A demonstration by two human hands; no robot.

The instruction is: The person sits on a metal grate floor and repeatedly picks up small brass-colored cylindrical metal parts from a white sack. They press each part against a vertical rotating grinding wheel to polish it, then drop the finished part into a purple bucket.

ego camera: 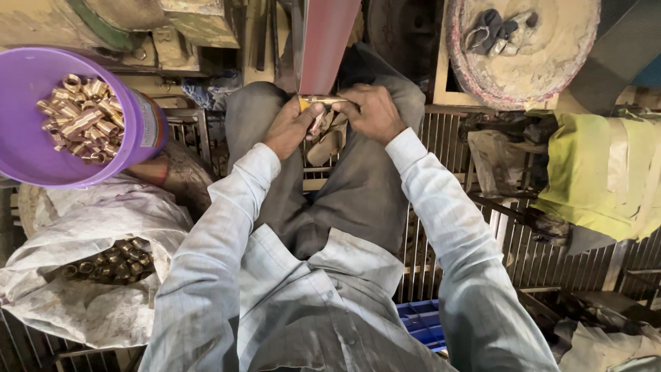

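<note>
Cluttered workshop floor, metal grating underfoot. Seated person presses a small brass piece [321,101] against a red belt [325,41], left hand [292,127] and right hand [372,111] both closed on it. Purple bucket [141,131] of brass pieces sits at left, above a sack [82,303].

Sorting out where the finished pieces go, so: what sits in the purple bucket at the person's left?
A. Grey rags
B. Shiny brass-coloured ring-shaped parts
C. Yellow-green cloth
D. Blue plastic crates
B: the purple bucket holds a heap of shiny brass-coloured ring-shaped parts, while duller rings lie in the white sack below it.
</note>
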